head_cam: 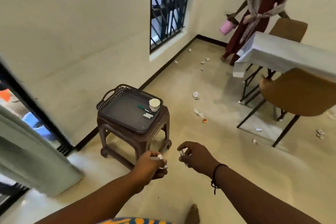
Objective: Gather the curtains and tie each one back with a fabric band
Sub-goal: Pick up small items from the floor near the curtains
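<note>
Standing: over a stool [134, 132] near the wall, both hands out in front above the floor [209, 151].
Left hand [151, 165]: fingers curled round something small and whitish; what it is cannot be told.
Right hand [194, 156]: pinching a small pale piece between thumb and fingers; too small to say whether it is a band.
Curtain [31, 151]: pale grey-green, hanging loose at the left edge beside a dark-framed doorway [36, 107], untied and well apart from both hands.
Tray [127, 111]: on the stool, carrying a cup stack [154, 104], a pen [144, 108] and a small white piece [147, 115].
Room: a barred window [169, 9] with no curtain showing, a counter [283, 54] with chairs, paper scraps on the floor, another person [261, 11] holding a pink bucket [226, 27].
Step, as I judge it: readying whatever is held before turning to the curtain.
Doing it well: free one hand first, sweep the curtain together from its free edge into an even bunch, hold it snug against the frame side, then wrap the band round the middle and knot it firmly enough not to slip.
</note>
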